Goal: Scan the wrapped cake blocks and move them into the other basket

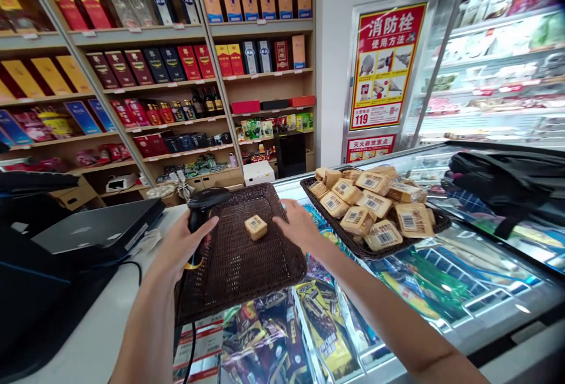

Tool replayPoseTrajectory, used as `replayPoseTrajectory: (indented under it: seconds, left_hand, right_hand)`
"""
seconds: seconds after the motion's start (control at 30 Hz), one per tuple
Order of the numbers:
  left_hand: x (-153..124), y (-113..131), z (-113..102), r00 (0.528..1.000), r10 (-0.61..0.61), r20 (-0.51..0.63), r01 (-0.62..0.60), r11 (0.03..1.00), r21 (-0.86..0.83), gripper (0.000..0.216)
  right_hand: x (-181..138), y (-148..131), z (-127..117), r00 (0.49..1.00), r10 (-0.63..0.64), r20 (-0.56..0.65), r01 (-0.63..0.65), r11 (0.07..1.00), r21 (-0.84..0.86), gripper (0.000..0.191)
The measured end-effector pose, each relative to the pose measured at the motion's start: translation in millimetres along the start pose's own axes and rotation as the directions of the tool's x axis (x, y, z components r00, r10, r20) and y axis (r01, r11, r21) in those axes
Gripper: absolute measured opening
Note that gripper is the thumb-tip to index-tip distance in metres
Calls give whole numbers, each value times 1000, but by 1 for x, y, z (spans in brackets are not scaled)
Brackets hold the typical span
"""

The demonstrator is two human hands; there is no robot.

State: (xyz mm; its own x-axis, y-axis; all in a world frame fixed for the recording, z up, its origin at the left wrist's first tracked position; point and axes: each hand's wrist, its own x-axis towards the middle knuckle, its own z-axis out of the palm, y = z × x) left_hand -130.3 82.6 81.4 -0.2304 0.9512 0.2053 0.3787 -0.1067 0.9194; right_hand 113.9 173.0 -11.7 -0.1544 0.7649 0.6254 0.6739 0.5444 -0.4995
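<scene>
While the left hand wraps closed around the grip of a black barcode scanner, the scanner's head points toward 3 o'clock, over a dark wicker tray. Scanner cord drops toward 6 o'clock along the tray's near-left corner.

Head view, only view. Right hand hovers at the tray's 3 o'clock rim, fingers spread and holding nothing; fingertips point toward 9 o'clock. One small tan packaged cake with a label on top lies alone on the tray, above centre, between the two hands and apart from both. It sits just beside the right fingertips, at their 9 o'clock; cannot tell whether any finger brushes the weave.

At 3 o'clock of that tray, a second wicker tray, heaped with more of the same labelled cakes, barcodes facing up. Both trays rest on the glass lid of a chest freezer; wrapped ice creams show through the glass at 6 o'clock.

At 9 o'clock, a white counter with a dark till unit. At 12 o'clock, wooden shelves of boxed bottles. At 1 o'clock, a red and yellow fire-hydrant poster on the wall; at 2 o'clock, a chilled display case. A black bag lies on the freezer at 3 o'clock.
</scene>
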Motion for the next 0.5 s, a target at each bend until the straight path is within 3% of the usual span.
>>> replayPoseTrajectory:
  seconds: [0.07,0.2,0.27,0.37,0.5]
  left_hand:
    - [3,-2,-1,998,-60,7,61,995,-74,56]
    - [-4,3,4,995,-82,63,92,982,-163,57]
    - [-7,5,8,994,-55,100,69,988,-137,58]
    - [-8,5,14,991,-41,126,53,995,-88,58]
    - [-4,1,15,991,-45,123,50,998,-39,55]
  right_hand:
    - [10,13,-32,985,-49,-165,16,981,-192,36]
    - [17,54,-85,906,144,-397,-309,866,-393,27]
    - [14,77,-94,907,224,-358,-376,812,-445,21]
    - [9,103,-93,970,180,-166,-242,810,-534,11]
    - [9,116,-91,991,122,-59,-133,793,-594,15]
